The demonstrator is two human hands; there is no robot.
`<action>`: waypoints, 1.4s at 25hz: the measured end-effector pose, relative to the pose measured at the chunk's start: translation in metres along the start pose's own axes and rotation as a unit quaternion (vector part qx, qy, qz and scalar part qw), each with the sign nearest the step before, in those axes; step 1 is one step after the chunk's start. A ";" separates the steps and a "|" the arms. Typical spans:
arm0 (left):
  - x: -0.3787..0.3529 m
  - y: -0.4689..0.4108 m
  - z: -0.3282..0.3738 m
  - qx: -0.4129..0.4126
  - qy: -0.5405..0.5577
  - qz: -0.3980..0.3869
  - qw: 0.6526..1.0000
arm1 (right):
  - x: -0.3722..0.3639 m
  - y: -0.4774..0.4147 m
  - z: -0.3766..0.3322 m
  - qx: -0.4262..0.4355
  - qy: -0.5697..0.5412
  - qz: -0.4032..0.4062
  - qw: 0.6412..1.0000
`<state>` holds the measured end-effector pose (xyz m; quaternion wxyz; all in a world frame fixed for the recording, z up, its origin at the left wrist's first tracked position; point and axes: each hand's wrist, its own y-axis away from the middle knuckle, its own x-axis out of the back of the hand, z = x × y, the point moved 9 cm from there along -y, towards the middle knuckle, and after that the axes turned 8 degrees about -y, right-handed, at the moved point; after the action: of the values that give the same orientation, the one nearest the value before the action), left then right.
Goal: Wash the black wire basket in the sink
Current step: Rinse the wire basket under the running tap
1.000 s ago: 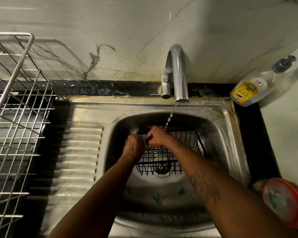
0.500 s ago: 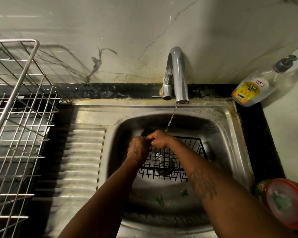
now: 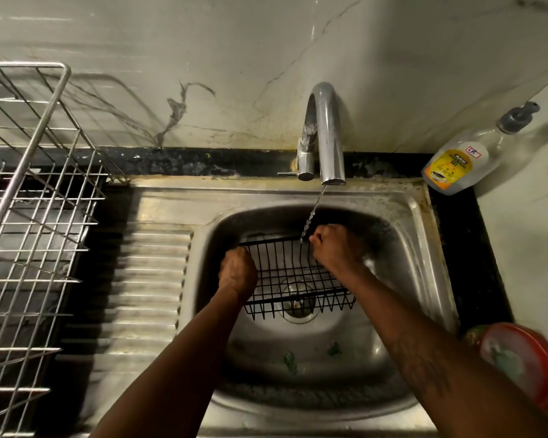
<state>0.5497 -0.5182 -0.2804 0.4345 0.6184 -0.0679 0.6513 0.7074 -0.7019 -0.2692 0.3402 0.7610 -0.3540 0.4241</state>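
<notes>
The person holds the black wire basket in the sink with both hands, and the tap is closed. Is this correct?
Not fully. The tap is running: the head view shows a thin stream of water falling from it onto the far rim of the black wire basket. The rest holds: the left hand and right hand both grip it in the sink.

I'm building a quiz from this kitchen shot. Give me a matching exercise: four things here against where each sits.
Things: 1 black wire basket; 2 faucet; 3 soap bottle; 4 silver dish rack.
Places: A left of the sink; B inside the sink; C at its back rim, running; D right of it.
Pairs: 1-B, 2-C, 3-D, 4-A.
</notes>
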 end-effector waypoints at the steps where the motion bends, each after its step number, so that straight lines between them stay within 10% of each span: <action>1: 0.003 0.001 -0.002 0.000 -0.001 0.006 1.000 | 0.009 0.001 -0.002 0.025 0.043 0.037 0.998; 14: 0.008 0.012 0.049 -0.106 -0.201 0.005 0.974 | -0.015 -0.005 0.015 -0.190 -0.185 -0.087 0.960; 18: -0.006 0.007 0.081 -0.225 -0.118 -0.083 0.964 | -0.029 -0.016 -0.013 -0.100 -0.156 -0.131 0.974; 25: -0.024 0.027 0.073 -0.202 -0.062 -0.163 0.964 | -0.032 0.000 -0.011 0.021 -0.008 -0.162 0.986; 30: -0.015 0.014 0.072 -0.180 -0.068 -0.068 0.979 | -0.040 -0.009 -0.017 0.020 -0.015 -0.178 0.984; 35: -0.034 0.009 0.068 -0.169 -0.009 -0.220 0.961 | -0.062 -0.009 -0.023 0.058 0.034 -0.255 0.965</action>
<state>0.5898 -0.5827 -0.2902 0.6652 0.5409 -0.0430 0.5129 0.6811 -0.6626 -0.3167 0.4039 0.8297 -0.1114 0.3687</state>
